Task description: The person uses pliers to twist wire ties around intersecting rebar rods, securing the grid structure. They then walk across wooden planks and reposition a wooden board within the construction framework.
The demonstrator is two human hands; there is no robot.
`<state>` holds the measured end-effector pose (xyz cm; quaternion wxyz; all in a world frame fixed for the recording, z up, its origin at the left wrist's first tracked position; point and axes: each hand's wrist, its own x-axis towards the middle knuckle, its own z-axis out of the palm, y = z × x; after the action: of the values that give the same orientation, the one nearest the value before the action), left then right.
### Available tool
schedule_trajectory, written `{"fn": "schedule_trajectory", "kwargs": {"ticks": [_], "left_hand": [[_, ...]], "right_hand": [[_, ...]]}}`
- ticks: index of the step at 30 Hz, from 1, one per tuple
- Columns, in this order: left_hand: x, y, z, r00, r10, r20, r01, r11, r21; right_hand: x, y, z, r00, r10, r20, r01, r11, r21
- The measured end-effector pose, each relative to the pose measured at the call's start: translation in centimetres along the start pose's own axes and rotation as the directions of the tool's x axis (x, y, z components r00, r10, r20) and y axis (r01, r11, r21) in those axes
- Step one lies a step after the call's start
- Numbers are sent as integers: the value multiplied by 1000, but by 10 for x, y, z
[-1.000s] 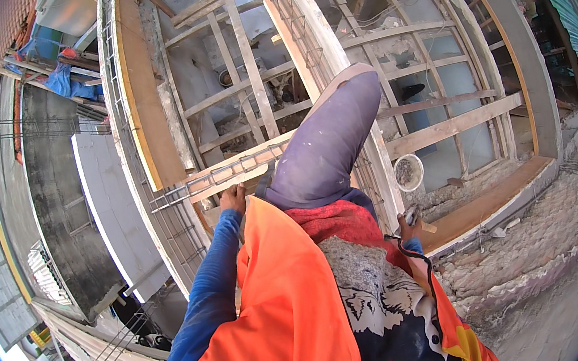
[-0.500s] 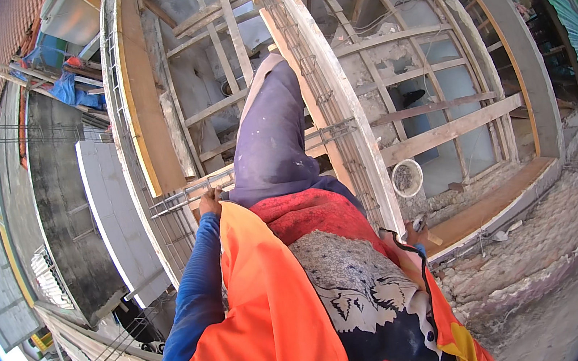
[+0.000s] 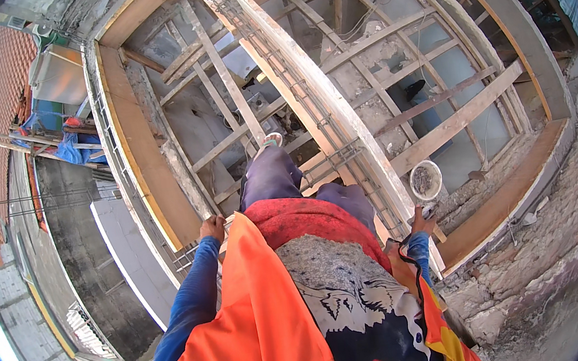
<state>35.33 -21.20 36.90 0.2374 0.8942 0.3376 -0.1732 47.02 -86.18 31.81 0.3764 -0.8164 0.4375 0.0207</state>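
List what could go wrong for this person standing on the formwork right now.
A fall: the foot is set on narrow wooden slats with open gaps below, and the left hand rests on a steel bar cage right at the outer edge, above lower roofs. The right hand lies on a plank near a small round bucket, which might get knocked off.

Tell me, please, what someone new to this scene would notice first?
Probably the bright orange vest filling the lower middle, with the blue-sleeved left hand on a plank edge and the right hand low at the long pale timber beam running up the centre. Beside that beam sits a round white bucket of grey rubble, and a grid of wooden formwork slats spreads behind.
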Motion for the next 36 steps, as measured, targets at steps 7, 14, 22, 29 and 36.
{"fn": "schedule_trajectory", "kwargs": {"ticks": [7,14,22,29,36], "left_hand": [[59,-1,-50,991,57,124,-76,985,155],[112,-3,-119,996,-79,32,77,994,80],[150,0,-167,990,-72,121,61,994,86],[164,4,-206,979,-120,164,90,980,177],[206,29,-205,984,0,179,-46,966,255]], "right_hand": [[-31,-82,78,987,95,129,-107,990,94],[-35,-130,152,985,145,92,-134,985,-112],[-19,-137,254,946,324,14,-316,931,-184],[-10,-155,327,870,492,11,-469,835,-287],[-6,-167,342,880,474,19,-445,839,-313]]}}
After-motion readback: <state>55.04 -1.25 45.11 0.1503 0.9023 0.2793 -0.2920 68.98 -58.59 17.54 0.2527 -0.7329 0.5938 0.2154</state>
